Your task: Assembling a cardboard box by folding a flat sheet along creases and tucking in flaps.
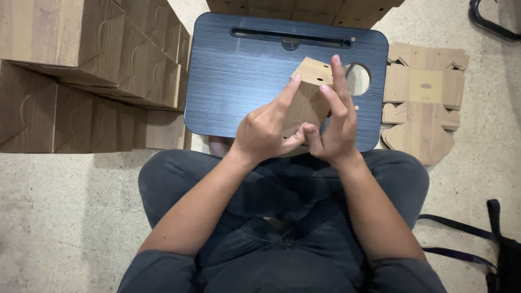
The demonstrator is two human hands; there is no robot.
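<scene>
Folding goes best with even pressure: left hand [264, 132] and right hand [335, 123] both grasp the small wood-grain box [307, 95] between them, above the dark lap tray [239, 81]

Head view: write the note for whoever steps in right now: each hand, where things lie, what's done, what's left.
Left hand and right hand: both grip one small wood-print box, held above the dark lap desk.
Done: folded boxes are stacked on the floor at the left.
Left: flat box blanks lie at the right, not yet folded. Whether the held box is fully closed cannot be seen.
</scene>
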